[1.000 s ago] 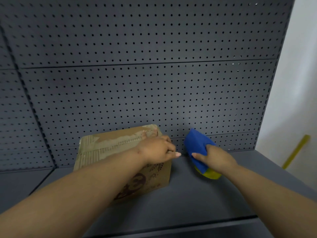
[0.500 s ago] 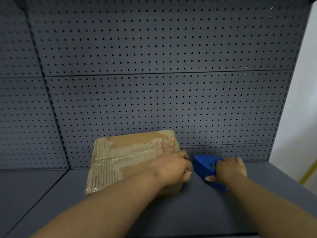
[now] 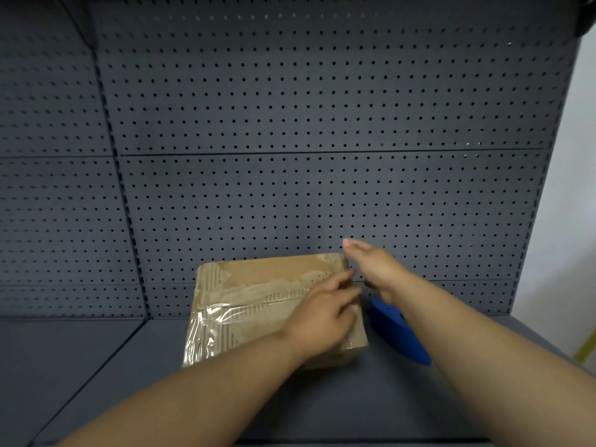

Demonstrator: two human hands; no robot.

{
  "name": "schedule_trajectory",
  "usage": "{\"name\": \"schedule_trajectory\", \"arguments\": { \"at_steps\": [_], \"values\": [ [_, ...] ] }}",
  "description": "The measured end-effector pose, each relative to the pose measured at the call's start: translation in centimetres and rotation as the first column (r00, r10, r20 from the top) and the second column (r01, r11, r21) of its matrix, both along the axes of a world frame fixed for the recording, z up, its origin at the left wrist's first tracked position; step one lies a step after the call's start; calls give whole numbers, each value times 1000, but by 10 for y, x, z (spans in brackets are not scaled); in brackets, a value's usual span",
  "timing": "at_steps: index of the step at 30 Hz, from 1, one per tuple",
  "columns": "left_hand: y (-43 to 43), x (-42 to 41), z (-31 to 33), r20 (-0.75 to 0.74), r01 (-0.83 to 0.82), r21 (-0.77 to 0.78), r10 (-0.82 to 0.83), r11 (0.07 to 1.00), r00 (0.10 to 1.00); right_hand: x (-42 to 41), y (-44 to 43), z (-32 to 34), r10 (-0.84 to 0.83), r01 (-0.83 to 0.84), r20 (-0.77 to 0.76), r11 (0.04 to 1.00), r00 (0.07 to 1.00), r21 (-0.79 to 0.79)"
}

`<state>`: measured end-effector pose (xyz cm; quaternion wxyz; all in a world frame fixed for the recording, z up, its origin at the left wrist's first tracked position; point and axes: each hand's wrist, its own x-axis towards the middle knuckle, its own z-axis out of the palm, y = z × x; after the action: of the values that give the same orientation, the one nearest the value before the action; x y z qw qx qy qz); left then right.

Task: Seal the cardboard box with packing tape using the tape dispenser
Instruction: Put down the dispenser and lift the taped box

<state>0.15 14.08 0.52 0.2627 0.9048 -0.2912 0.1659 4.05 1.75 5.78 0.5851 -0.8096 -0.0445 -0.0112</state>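
Observation:
A worn cardboard box (image 3: 258, 295) lies on the dark grey shelf (image 3: 96, 366), its top crossed with clear packing tape. My left hand (image 3: 325, 312) rests flat on the box's right part, fingers stretched toward the far right corner. The blue tape dispenser (image 3: 398, 332) lies on the shelf just right of the box, partly hidden under my right forearm. My right hand (image 3: 374, 266) hovers above the box's far right corner, fingers straight, holding nothing.
A dark grey pegboard wall (image 3: 306, 140) rises right behind the box. A white wall (image 3: 574, 188) and a yellow strip (image 3: 587, 346) show at the right edge. The shelf's front edge runs along the bottom.
My right hand let go of the blue dispenser, which now lies on the shelf, and lifted toward the box's far right corner. My left hand stayed on the box top.

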Motion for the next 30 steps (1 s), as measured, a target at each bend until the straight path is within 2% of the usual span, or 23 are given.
{"name": "schedule_trajectory", "arguments": {
  "at_steps": [2,4,5,7,9,11,12,13,14,16,19,22,24,27,30],
  "values": [
    [21,0,3,14,-24,-135,26,991,1000,-3,5,-8,38,-38,-19,999,999,-35],
    [49,0,0,82,-207,-174,223,963,971,-3,9,-21,39,-40,-13,993,999,-113],
    [64,-1,-1,116,-342,-160,362,926,925,-1,9,-27,30,-32,-14,987,999,-154],
    [95,-2,-2,136,-623,-41,622,781,771,3,9,-40,-7,2,-24,976,1000,-218],
    [120,-1,-3,-25,-763,64,765,644,644,7,8,-50,-59,49,-38,972,998,-231],
    [139,10,-8,-336,-759,-50,704,649,625,15,7,-59,-98,86,-66,984,993,-158],
    [144,18,-12,-465,-727,-160,598,668,652,20,6,-63,-103,94,-89,990,991,-108],
    [146,25,-17,-529,-691,-250,502,678,684,23,7,-67,-104,99,-118,994,987,-47],
    [143,26,-19,-540,-676,-289,468,678,699,24,9,-71,-102,108,-151,994,983,29],
    [139,29,-20,-472,-686,-304,521,661,711,18,15,-72,-98,137,-209,974,973,182],
    [144,27,-5,-336,-750,-158,679,642,652,3,26,-63,-95,166,-241,940,966,296],
    [152,21,7,-325,-778,-75,723,623,610,-10,28,-59,-70,179,-272,899,960,400],
    [153,19,3,-369,-805,-126,726,580,580,-15,26,-63,-65,197,-293,873,954,446],
    [151,14,-3,-521,-808,-349,618,475,589,-20,22,-67,-98,242,-311,849,945,470],
    [147,-1,-3,-714,-757,-485,301,437,632,-25,9,-69,-76,247,-364,857,928,453]
  ]
}}
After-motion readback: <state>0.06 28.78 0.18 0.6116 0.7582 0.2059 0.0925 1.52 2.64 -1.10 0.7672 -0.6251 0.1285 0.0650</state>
